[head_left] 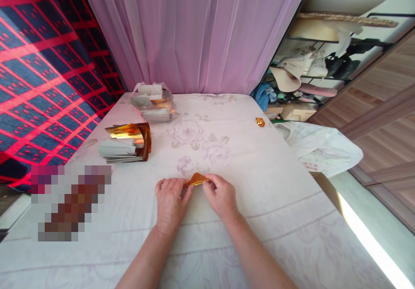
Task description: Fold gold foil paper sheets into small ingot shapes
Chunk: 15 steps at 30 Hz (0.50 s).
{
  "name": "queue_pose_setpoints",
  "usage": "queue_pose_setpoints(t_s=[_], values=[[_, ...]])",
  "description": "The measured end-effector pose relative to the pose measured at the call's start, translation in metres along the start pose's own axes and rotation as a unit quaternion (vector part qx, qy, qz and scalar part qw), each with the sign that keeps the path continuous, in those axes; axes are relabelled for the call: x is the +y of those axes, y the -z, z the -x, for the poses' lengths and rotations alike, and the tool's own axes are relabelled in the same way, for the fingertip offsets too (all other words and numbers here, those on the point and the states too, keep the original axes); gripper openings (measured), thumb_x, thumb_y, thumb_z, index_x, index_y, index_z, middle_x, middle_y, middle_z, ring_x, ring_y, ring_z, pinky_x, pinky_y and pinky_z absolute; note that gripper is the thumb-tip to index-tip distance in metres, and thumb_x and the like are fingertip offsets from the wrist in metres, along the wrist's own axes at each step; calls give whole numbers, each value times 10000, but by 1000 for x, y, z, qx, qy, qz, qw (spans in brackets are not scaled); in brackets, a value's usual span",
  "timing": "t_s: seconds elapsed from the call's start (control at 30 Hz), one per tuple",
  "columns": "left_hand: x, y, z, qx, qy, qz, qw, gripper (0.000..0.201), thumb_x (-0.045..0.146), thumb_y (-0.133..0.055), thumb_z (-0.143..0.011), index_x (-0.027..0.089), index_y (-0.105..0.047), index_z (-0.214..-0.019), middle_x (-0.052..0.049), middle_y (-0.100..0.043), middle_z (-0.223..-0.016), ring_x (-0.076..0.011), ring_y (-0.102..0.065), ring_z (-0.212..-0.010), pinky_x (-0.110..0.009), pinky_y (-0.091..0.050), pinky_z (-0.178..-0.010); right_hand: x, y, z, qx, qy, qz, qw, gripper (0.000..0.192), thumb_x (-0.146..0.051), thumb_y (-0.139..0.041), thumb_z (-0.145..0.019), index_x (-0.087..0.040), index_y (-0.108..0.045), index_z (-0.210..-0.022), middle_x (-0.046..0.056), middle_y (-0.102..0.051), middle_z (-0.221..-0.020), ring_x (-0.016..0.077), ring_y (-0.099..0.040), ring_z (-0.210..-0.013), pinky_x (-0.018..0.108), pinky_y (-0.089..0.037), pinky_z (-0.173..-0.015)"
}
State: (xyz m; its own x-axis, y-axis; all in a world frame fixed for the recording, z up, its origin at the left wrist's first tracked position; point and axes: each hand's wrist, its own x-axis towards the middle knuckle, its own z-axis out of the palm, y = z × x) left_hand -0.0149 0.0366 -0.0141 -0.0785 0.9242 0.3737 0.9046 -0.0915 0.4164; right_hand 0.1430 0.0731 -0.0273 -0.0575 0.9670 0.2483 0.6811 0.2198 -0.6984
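Between my two hands, low over the tablecloth, is a small folded piece of gold foil paper with a pointed top. My left hand pinches its left end, fingers bent and thumb toward the middle. At the opposite end, my right hand grips it between thumb and curled fingers. To the left lies a stack of gold and white paper sheets, bent over at one side. A small folded gold paper piece rests alone near the table's right edge.
A clear plastic bag of similar paper stands at the table's back left. A blurred-out object lies at the left. Beyond the right edge are a white plastic bag and a loaded shelf rack. A purple curtain hangs behind.
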Motion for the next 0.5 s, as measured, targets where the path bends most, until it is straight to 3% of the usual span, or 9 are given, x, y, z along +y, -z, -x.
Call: queue_pose_setpoints(t_s=[0.3,0.5], values=[[0,1,-1,-20,15,-11,1000,163,280,-514,-915,221,-663,-886,-29,-724,-847,-231,-631,-828,-423,-346,-869,3,3,1,-35,51,20,998,254,-301,-506,-882,-240,-746,-941,42,-765,-879,177,-694,-731,255,-495,-690],[2,3,-2,-34,15,-33,999,211,294,-497,-924,221,-660,-811,-30,-698,-769,-234,-617,-790,-426,-346,-867,1,3,2,-37,61,39,997,257,-287,-495,-884,-241,-748,-883,47,-763,-840,170,-680,-701,249,-478,-675]])
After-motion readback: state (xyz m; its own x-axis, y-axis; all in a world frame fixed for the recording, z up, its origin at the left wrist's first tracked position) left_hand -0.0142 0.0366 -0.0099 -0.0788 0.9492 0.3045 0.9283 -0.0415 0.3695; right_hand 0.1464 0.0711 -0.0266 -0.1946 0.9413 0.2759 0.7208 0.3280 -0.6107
